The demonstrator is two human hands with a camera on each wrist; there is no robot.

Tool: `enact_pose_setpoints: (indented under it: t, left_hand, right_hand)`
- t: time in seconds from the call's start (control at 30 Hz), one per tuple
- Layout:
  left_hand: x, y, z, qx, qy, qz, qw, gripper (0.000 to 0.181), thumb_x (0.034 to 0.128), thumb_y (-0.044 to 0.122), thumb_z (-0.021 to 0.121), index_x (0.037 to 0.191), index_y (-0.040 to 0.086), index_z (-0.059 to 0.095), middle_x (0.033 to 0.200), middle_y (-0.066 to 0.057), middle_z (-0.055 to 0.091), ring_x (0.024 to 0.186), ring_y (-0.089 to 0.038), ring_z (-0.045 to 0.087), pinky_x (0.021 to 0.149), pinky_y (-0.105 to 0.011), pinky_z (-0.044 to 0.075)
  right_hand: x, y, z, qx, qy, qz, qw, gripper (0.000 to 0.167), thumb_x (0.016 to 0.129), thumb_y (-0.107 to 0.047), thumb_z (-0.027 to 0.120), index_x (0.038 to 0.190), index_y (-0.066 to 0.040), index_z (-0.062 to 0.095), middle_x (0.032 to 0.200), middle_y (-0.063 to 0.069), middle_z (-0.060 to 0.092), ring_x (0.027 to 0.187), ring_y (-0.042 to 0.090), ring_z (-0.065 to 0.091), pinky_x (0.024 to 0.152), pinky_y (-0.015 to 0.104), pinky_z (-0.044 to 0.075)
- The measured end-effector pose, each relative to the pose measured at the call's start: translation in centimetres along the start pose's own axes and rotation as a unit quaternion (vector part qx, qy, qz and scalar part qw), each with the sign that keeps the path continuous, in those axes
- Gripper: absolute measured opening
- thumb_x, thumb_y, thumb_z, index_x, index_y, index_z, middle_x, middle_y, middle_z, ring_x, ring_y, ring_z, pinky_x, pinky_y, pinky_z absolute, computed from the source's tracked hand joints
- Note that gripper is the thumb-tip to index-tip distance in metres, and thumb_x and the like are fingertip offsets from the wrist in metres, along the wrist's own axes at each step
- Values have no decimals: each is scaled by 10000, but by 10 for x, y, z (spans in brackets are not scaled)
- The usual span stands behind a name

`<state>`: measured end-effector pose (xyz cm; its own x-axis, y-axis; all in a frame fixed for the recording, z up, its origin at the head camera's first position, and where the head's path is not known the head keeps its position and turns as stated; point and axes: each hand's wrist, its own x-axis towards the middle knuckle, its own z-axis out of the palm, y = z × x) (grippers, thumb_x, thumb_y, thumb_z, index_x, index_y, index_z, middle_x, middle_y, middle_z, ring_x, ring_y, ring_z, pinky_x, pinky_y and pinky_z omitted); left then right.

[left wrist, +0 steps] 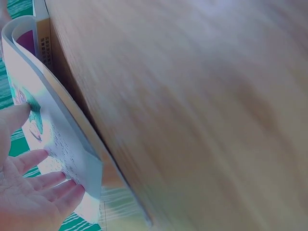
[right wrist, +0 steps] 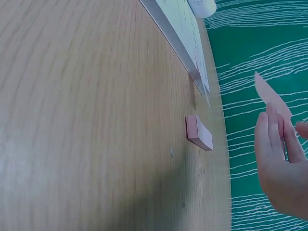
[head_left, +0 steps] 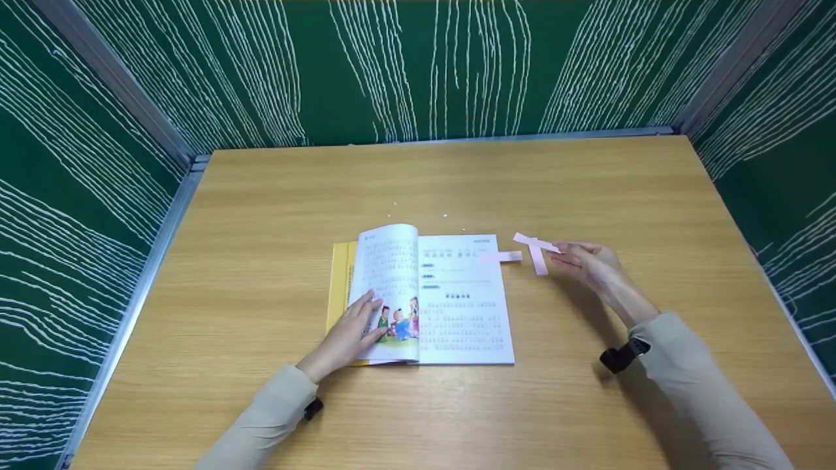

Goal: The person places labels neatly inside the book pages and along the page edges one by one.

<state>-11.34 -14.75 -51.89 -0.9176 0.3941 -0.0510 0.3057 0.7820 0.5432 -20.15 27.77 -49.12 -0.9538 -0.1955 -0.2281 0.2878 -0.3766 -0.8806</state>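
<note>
An open book (head_left: 465, 326) lies on the table, with printed text on both pages and a coloured cartoon at the foot of its left page. My left hand (head_left: 345, 334) rests on that left page, its fingers spread over the paper, as the left wrist view also shows. From the right page's edge a pink sticky tab (head_left: 511, 256) sticks out. To the right of the book, my right hand (head_left: 599, 269) pinches a pink sticky note strip (head_left: 528, 241) between thumb and fingers, held above the table. Below that strip lies a pink sticky note pad (right wrist: 199, 133).
Several tiny white scraps lie on the wooden table (head_left: 294, 196) beyond the book. The book's yellow cover (head_left: 339, 281) shows at its left side. Green panels (head_left: 418, 72) with white wavy lines stand around the table's back and sides.
</note>
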Motion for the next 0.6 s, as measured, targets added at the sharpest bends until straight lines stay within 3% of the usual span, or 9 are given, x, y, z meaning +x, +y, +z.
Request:
enact_pose_setpoints:
  t: [0.13, 0.3, 0.43, 0.6]
  left_hand:
    - [1, -1, 1, 50, -5, 8, 10000, 546, 890, 291, 512, 1315, -13, 352, 1413, -204, 228, 1290, -338, 227, 1063, -448, 187]
    - [0, -1, 2, 20, 60, 87, 9999, 535, 893, 281, 512, 1306, -24, 362, 1406, -210, 238, 1288, -339, 230, 1062, -442, 195]
    - [0, -1, 2, -13, 55, 54, 10000, 543, 889, 288, 515, 1308, -22, 361, 1411, -205, 233, 1291, -336, 225, 1065, -443, 186]
    - [1, -1, 2, 20, 38, 6, 10000, 539, 888, 292, 516, 1305, -14, 364, 1409, -204, 237, 1289, -335, 231, 1065, -440, 185]
  right_hand:
    - [11, 12, -15, -159, 74, -43, 9998, 147, 759, -35, 676, 904, -47, 698, 890, 77, 671, 853, 190, 641, 823, 283, 483]
    - [25, 28, -36, -296, 23, -125, 9995, 198, 759, -18, 670, 955, -40, 689, 904, 89, 670, 830, 181, 645, 796, 266, 494]
    - [28, 32, -38, -383, -79, -175, 9991, 205, 747, -31, 687, 950, -58, 693, 913, 75, 672, 839, 165, 643, 804, 264, 488]
    - [23, 31, -27, -684, -243, -172, 9972, 197, 755, -16, 675, 945, -66, 689, 896, 72, 673, 824, 163, 646, 803, 271, 488]
